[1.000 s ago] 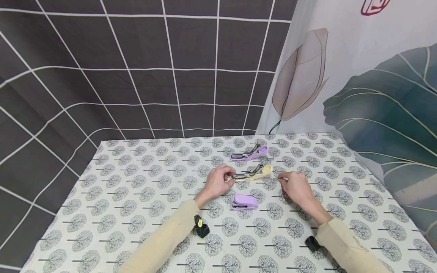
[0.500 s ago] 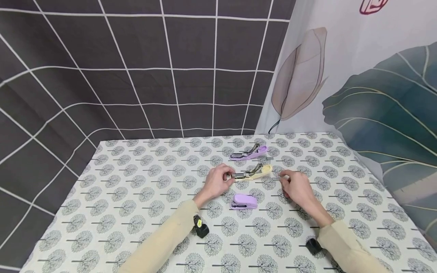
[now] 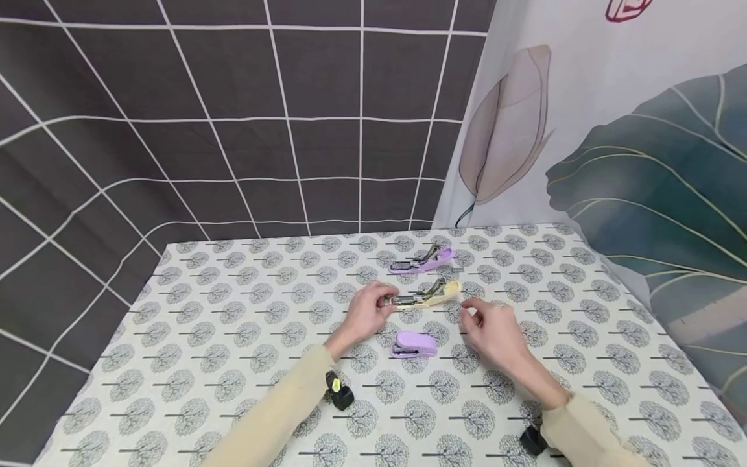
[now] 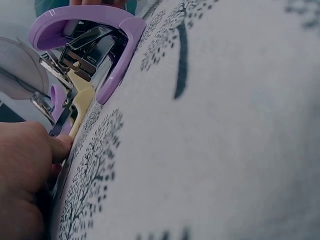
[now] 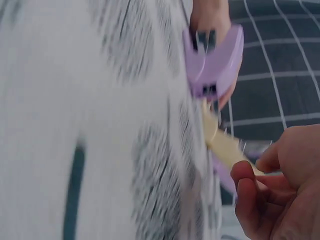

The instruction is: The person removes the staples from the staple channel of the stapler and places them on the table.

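My left hand (image 3: 364, 310) pinches the front end of an opened pale-yellow stapler (image 3: 446, 292) with thumb and fingers. The stapler lies on the table, its metal magazine bared and its inner metal part raised. My right hand (image 3: 496, 331) is close to the stapler's right end, fingers bent. In the right wrist view, the right fingertips (image 5: 242, 171) are near the yellow stapler; whether a small thing lies between them cannot be made out. A closed purple stapler (image 3: 415, 344) sits between the hands, nearer me, and looms large in the left wrist view.
Behind the yellow stapler lies an opened purple stapler (image 3: 434, 259), with a small grey strip (image 3: 457, 269) at its right. A tree-patterned cloth (image 3: 262, 395) covers the table. A dark grid curtain (image 3: 233, 149) hangs behind, a leaf-printed one (image 3: 525, 130) at right.
My right hand has shifted left and nearer me. The small grey strip beside its fingertips in the earlier frames is now out of sight. My left hand stays at the yellow stapler.
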A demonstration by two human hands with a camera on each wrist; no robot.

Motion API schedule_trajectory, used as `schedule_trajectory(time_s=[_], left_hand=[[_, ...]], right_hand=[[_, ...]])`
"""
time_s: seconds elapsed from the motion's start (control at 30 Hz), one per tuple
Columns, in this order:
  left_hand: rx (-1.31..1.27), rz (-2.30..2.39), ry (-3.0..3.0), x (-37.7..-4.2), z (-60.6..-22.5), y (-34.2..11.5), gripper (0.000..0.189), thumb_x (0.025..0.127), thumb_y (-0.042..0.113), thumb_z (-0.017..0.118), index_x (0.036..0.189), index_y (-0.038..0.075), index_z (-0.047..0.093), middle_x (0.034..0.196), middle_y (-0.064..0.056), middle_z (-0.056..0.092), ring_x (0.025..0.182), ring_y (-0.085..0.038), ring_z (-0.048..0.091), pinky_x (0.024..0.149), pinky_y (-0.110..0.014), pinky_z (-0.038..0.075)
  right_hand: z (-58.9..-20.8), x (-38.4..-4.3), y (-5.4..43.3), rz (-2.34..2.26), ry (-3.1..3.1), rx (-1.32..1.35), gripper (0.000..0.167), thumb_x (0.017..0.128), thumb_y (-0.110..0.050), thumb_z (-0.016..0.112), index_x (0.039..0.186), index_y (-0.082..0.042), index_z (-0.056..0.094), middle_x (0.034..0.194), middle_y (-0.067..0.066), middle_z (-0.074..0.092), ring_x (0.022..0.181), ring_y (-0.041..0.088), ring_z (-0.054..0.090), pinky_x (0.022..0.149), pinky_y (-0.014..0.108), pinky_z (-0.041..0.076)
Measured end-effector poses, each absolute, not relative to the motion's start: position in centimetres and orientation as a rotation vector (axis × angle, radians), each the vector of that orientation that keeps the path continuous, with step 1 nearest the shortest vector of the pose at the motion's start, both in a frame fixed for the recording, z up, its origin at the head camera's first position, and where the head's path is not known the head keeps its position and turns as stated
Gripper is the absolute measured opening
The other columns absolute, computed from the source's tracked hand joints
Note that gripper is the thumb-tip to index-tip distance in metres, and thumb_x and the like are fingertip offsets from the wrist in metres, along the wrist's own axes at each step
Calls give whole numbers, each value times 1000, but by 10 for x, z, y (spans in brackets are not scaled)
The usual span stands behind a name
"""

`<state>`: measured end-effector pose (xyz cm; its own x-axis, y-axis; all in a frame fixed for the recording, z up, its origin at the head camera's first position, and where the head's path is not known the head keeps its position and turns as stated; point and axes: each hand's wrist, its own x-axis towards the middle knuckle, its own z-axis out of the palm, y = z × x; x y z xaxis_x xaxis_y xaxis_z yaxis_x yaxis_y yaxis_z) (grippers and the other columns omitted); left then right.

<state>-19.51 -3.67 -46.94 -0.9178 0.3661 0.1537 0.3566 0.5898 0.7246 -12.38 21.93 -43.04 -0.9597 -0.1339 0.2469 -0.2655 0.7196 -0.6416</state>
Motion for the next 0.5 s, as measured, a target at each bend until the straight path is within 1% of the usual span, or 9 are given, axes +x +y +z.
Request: schedule_trajectory(time_s=[0.13, 0.23, 0.3, 0.4, 0.43, 0.5], left_hand=[[627, 1382, 2745, -193, -471, -41, 41, 87, -2, 72, 127, 3, 65, 108, -5, 62, 82, -10, 54, 79, -26, 49], [660, 1492, 2717, -189, -472, -46, 41, 86, -6, 69, 126, -1, 64, 106, -8, 62, 83, -12, 56, 78, -26, 51], [690, 1524, 2713, -183, -469, -50, 40, 85, -8, 68, 124, -3, 64, 104, -9, 63, 82, -14, 57, 77, -26, 52], [742, 1502, 2702, -169, -463, -56, 39, 82, -11, 64, 121, -5, 64, 102, -11, 64, 81, -17, 58, 75, -26, 52], [757, 1464, 2703, -164, -461, -58, 40, 80, -12, 63, 120, -4, 64, 102, -10, 64, 80, -16, 58, 74, -26, 52], [784, 1382, 2685, -153, -457, -61, 43, 76, -12, 62, 118, -2, 63, 105, -9, 64, 78, -14, 57, 72, -25, 51]], right_hand=[[-425, -115, 203, 1101, -2709, 468, 19, 93, 1, 62, 110, 11, 66, 60, -7, 58, 44, 2, 47, 37, 23, 40], [-423, -110, 190, 1074, -2673, 581, 20, 89, 4, 65, 108, 11, 67, 65, -6, 60, 50, 1, 50, 43, 21, 44], [-422, -107, 182, 1002, -2659, 646, 22, 86, 2, 70, 107, 8, 68, 73, -1, 64, 58, 5, 55, 51, 22, 50], [-421, -104, 173, 866, -2662, 720, 30, 82, -4, 77, 110, 4, 68, 91, 9, 65, 72, 13, 59, 64, 29, 55], [-421, -103, 170, 822, -2669, 742, 33, 81, -7, 79, 111, 3, 68, 96, 11, 64, 76, 16, 59, 66, 31, 55], [-421, -102, 164, 753, -2690, 764, 41, 79, -13, 83, 114, 1, 67, 102, 12, 61, 80, 18, 56, 68, 34, 54]])
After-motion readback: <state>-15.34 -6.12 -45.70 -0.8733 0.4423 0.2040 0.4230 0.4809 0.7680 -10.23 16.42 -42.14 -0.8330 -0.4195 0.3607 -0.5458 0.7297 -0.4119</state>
